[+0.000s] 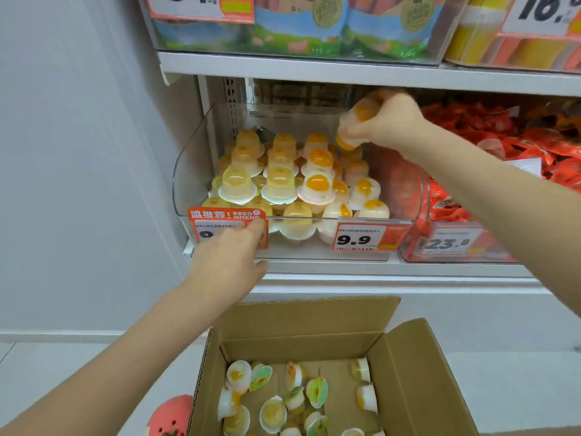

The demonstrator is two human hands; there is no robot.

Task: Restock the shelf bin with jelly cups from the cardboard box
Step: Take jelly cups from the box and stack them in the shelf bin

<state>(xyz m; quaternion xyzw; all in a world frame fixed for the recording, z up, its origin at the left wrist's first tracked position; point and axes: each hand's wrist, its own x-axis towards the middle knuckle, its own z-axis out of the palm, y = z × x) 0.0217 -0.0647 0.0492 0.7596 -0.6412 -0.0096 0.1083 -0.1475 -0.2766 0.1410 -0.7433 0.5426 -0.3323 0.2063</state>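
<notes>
Right hand [385, 122] gripping jelly cups [353, 127], above bin [188, 171]

Above the middle shelf board [345, 72], clear tubs of blue-and-green snack pouches [298, 23], and to their right yellow and orange packets [490, 39] behind a large price card [540, 12]. Further right on the middle level, a clear bin of red sachets [515, 143] with a tag reading 23.8 [446, 243]. Orange price labels [361, 239] reading 9.9. At bottom left, on the pale floor [63, 372], part of a pink rounded object [171, 415]. At left, a plain white wall [78, 152].
</notes>
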